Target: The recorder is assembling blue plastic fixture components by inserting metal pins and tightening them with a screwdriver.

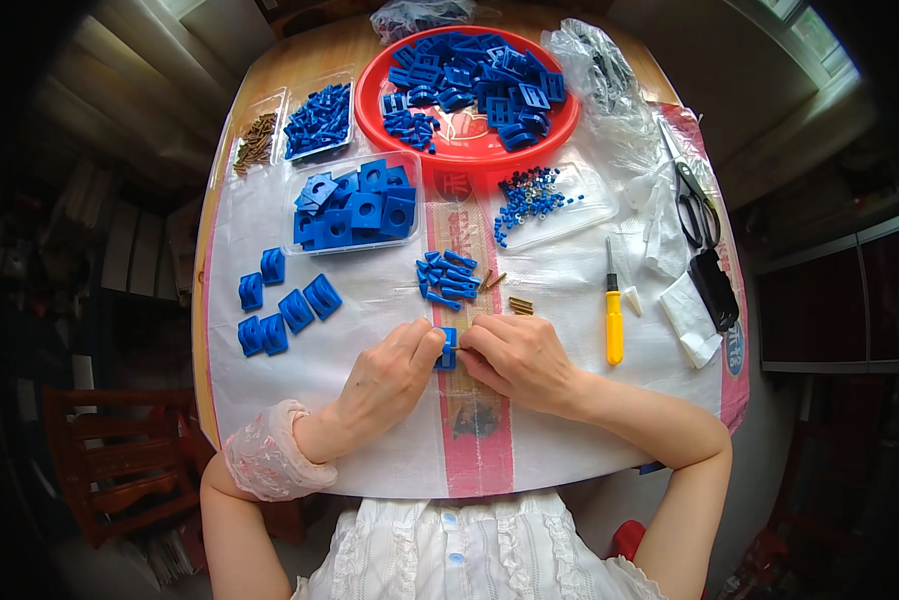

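Note:
A small blue plastic part point(446, 352) is between my hands near the middle of the table. My left hand point(389, 372) grips it from the left with closed fingers. My right hand point(521, 360) is pinched at its right side, where a thin pin point(456, 348) shows at the fingertips. Just beyond lies a pile of small blue plastic levers point(447, 276), with a few brass pins point(520, 306) beside it. Several blue curved pieces point(295, 310) stand in a loose group to the left of my left hand.
A red basin point(369, 120) of blue parts stands at the back. Nearer are a clear box point(415, 222) of blue square plates, trays of levers and brass pins point(257, 138), and a lid point(594, 205) with tiny parts. At right lie a yellow screwdriver point(613, 325) and scissors point(696, 215).

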`<state>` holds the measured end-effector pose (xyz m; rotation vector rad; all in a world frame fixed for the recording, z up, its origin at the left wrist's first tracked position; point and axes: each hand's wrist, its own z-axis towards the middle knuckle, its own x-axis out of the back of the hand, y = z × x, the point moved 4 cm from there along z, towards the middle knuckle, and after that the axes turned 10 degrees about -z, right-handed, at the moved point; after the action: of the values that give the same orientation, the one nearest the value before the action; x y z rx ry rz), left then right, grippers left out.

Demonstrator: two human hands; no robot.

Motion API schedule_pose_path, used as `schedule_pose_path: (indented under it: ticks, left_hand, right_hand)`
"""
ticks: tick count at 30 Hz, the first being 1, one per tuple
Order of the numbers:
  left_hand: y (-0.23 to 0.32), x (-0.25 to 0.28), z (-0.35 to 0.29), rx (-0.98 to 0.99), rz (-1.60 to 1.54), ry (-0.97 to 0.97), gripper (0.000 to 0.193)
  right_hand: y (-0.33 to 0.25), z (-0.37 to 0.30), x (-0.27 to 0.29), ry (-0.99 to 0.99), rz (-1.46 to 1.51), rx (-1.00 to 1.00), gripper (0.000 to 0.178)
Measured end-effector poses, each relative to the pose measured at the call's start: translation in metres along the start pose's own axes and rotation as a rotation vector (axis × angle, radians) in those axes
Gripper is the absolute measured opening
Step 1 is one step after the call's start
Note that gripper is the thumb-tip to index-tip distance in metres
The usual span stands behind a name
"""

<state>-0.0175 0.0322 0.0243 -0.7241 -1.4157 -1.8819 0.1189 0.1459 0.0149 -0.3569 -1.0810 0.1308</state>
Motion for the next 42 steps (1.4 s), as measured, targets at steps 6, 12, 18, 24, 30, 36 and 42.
schedule_pose_path:
  ticks: [6, 12, 18, 24, 30, 36, 42]
  left_hand:
    - [-0.0013, 0.0004, 0.0000, -0.023, 0.038, 0.004, 0.021]
    - [-0.0014, 0.0009, 0.0001, -0.029, 0.030, 0.002, 0.022]
    - [-0.0010, 0.0013, -0.0009, -0.029, 0.038, 0.010, 0.022]
    - [0.0027, 0.0014, 0.0002, 0.020, 0.007, -0.023, 0.028]
    - [0.0038, 0.0028, 0.0005, -0.040, 0.078, -0.002, 0.023]
    - [0.0026, 0.0034, 0.0007, -0.034, 0.061, -0.012, 0.023]
    - [0.0026, 0.0046, 0.0013, -0.041, 0.043, -0.020, 0.022]
  right_hand:
    - [0.0008, -0.0003, 0.0009, -0.023, 0.023, 0.005, 0.017]
    - [0.0017, -0.0003, 0.0015, -0.019, 0.043, -0.010, 0.015]
    - [0.0023, 0.0012, 0.0009, -0.034, 0.073, -0.035, 0.014]
    - [0.0050, -0.0011, -0.0014, -0.031, 0.143, -0.102, 0.013]
    - [0.0007, -0.0008, 0.0004, 0.018, 0.073, -0.076, 0.014]
    - [0.0028, -0.0015, -0.0009, 0.023, 0.078, -0.076, 0.014]
    - [0.0035, -0.0016, -0.0020, 0.009, 0.063, -0.080, 0.014]
